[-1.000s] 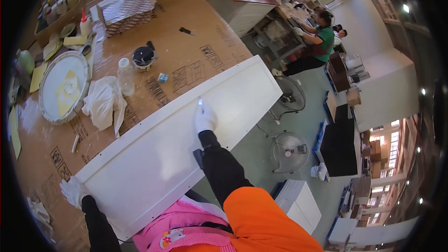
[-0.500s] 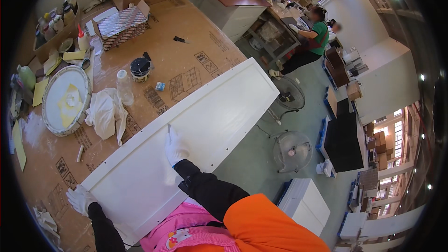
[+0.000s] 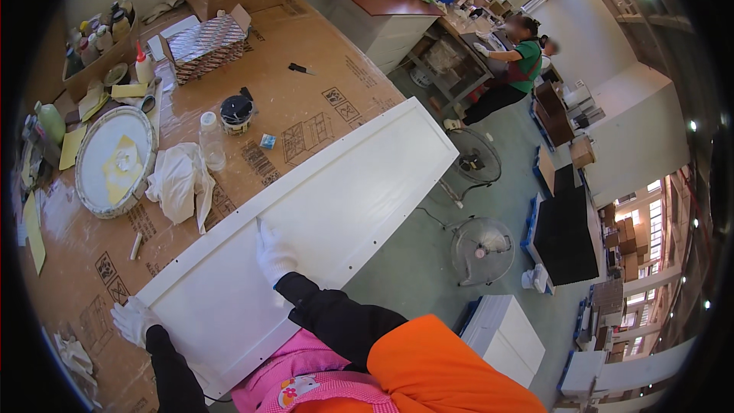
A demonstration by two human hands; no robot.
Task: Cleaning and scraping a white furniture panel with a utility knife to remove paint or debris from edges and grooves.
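Panel (image 3: 336,210): edge part-hidden by black sleeve (image 3: 336,312) | right hand (image 3: 274,255): fingers' grip unclear | left hand (image 3: 134,322): fingers spread

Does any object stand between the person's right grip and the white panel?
Nothing visible does: the right grip is over the white panel. The crumpled white cloth lies beside the panel's far edge, out of the way. Whatever is directly beneath the grip is hidden.

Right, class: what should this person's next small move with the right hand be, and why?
Probably slide the right hand a little along the raised rim of the white panel: its fingers point toward that rim's inner edge, and the left hand rests at the panel's left end, where it could help steady it.
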